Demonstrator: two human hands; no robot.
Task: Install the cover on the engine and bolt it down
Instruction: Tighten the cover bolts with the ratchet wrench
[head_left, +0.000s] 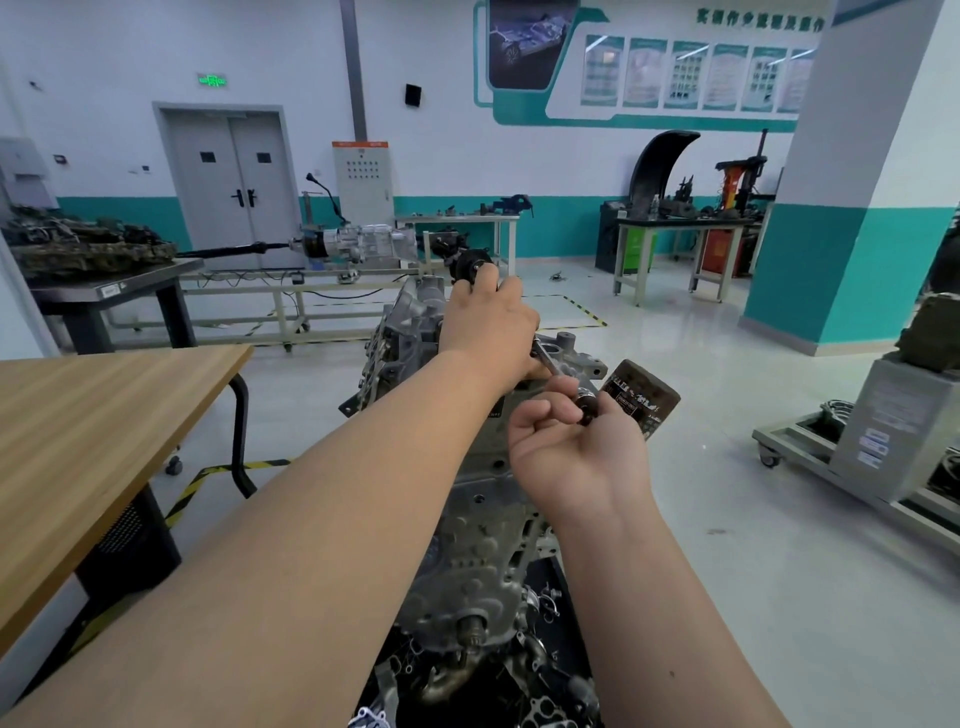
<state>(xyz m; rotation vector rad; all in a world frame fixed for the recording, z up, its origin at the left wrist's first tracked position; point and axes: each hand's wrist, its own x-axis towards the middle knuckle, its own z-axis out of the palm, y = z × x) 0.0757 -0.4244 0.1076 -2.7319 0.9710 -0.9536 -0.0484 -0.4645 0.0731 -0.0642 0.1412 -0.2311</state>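
1. Engine (415, 332): a bare grey engine stands on the workshop floor directly below the person and runs away from the camera between the two forearms.
2. Cover (483, 525): a flat, ribbed grey casting lies on the upper face of the engine, between the forearms. Whether bolts sit in its holes cannot be told.
3. Right hand (571, 452): palm turned up, held over the right side of the engine. The thumb and curled fingers pinch the round head of a ratchet wrench (584, 408).
4. The wrench handle runs up and left from that hand, and its far end passes under the heel of the left hand.
5. Left hand (488, 322): reached forward with its back to the camera and its fingers curled down over the far end of the engine. What they hold is hidden, so the grip cannot be told.
6. Oil filter (641, 397): a dark, labelled canister juts from the engine's right side, just beside the right hand's fingers.
7. Surroundings: a wooden table (104, 415) stands to the left, a gearbox on a frame (363, 241) further back, and a grey double door (231, 176) in the far wall.
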